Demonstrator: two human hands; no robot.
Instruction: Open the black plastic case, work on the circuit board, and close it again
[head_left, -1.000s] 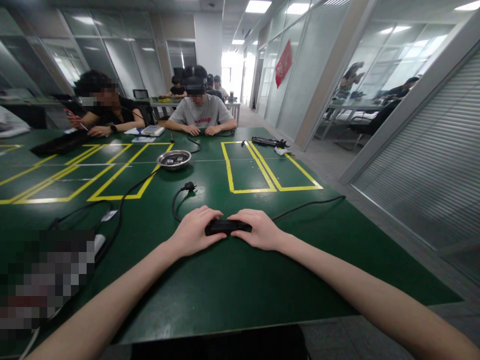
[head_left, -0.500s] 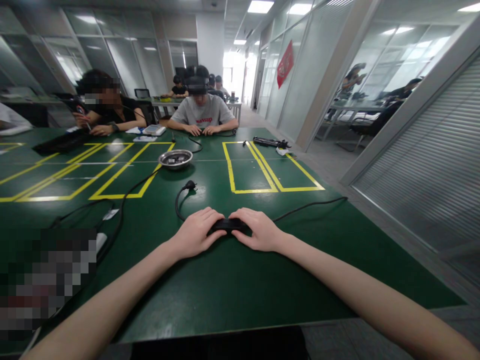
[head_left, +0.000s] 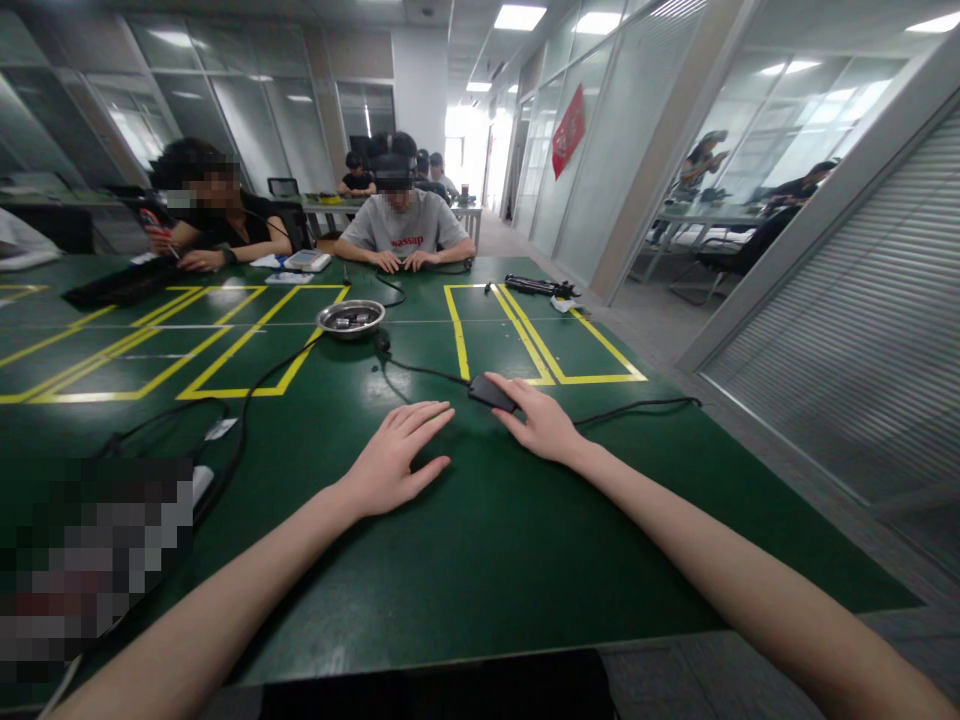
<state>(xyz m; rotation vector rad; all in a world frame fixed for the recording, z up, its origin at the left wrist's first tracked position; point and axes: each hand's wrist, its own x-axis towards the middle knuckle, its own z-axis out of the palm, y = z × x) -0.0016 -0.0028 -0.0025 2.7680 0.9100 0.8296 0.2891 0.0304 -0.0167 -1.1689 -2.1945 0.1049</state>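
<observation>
A black power adapter (head_left: 489,392) is held at its right end by my right hand (head_left: 544,420), thumb on the near side and fingers over the far side. It looks tilted, raised off the table. From its left end a black cord runs to a plug (head_left: 382,343) near the metal bowl. A second black cable (head_left: 637,405) leads right from behind my right hand. My left hand (head_left: 397,455) is open over the green table (head_left: 480,580), fingers stretched and thumb apart, left of the adapter and not touching it.
A metal bowl (head_left: 351,319) holds small metal parts. Yellow tape (head_left: 510,382) marks rectangles on the table. A black device (head_left: 540,286) lies at the far right. A black cable (head_left: 244,430) and a blurred-out object (head_left: 97,570) are at left. Co-workers (head_left: 405,225) sit across the table.
My left hand has let go of the adapter. My right hand has moved it forward and right and turned it. The plug and its cord have swung away from me, towards the bowl.
</observation>
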